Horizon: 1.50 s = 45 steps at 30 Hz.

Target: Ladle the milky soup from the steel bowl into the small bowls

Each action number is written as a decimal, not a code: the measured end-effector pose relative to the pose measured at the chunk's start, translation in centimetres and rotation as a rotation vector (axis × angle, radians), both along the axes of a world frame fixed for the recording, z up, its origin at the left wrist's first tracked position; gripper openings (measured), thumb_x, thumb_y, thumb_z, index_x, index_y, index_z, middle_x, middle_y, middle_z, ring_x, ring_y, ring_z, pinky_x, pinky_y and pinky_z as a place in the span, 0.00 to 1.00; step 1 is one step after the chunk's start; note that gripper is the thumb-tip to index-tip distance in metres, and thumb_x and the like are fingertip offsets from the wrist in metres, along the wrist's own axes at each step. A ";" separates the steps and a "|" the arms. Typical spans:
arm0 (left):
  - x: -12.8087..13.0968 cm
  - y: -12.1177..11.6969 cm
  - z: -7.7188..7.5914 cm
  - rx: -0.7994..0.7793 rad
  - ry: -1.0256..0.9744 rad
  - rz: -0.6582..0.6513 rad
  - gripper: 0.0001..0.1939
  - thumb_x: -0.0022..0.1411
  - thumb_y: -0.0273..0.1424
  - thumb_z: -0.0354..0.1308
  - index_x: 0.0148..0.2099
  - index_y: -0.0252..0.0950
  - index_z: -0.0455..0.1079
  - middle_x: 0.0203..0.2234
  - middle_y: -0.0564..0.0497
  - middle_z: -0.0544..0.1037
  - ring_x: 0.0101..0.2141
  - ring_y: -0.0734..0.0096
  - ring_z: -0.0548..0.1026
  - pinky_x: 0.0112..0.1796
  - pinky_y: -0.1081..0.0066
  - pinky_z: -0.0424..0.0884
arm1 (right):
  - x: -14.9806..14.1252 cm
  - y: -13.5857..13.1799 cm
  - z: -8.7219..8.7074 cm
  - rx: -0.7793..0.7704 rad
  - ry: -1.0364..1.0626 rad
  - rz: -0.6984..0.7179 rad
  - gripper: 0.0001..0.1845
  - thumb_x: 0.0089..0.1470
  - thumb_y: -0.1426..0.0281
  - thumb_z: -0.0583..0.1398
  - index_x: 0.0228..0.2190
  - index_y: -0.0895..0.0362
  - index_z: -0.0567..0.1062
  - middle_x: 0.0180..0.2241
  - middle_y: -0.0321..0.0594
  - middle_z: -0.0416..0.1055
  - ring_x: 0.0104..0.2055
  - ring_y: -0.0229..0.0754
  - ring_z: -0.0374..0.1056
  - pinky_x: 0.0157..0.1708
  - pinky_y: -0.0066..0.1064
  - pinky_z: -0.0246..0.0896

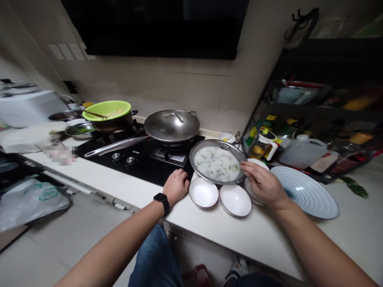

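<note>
I have the right hand (265,185), fingers nearly closed, at the soup basin (209,143), back from the front edge of the counter (254,237); the left hand (176,186) curls loosely. I can't tell either grip.

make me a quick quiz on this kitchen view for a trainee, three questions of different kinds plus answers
1. True or false: the right hand is at the rim of the wide metal basin.
2. What colour is the bowl with the chopsticks in it? A) red B) lime green C) blue
3. Fill in: on the wrist of the left hand is a black ____.

Key: 1. True. 2. B. 3. Watch.
</note>
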<state>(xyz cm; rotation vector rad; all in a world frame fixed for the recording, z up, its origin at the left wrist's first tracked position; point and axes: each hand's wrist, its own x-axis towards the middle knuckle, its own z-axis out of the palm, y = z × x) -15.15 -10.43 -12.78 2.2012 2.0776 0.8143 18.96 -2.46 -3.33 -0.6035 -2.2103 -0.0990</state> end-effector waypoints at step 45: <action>0.0 0.1 0.2 -0.057 0.069 0.029 0.08 0.67 0.26 0.52 0.41 0.40 0.72 0.41 0.45 0.76 0.45 0.58 0.73 0.50 0.59 0.73 | -1.8 1.4 3.3 -1.090 0.994 -0.324 0.02 0.60 0.70 0.59 0.34 0.54 0.70 0.18 0.34 0.75 0.23 0.45 0.80 0.23 0.30 0.79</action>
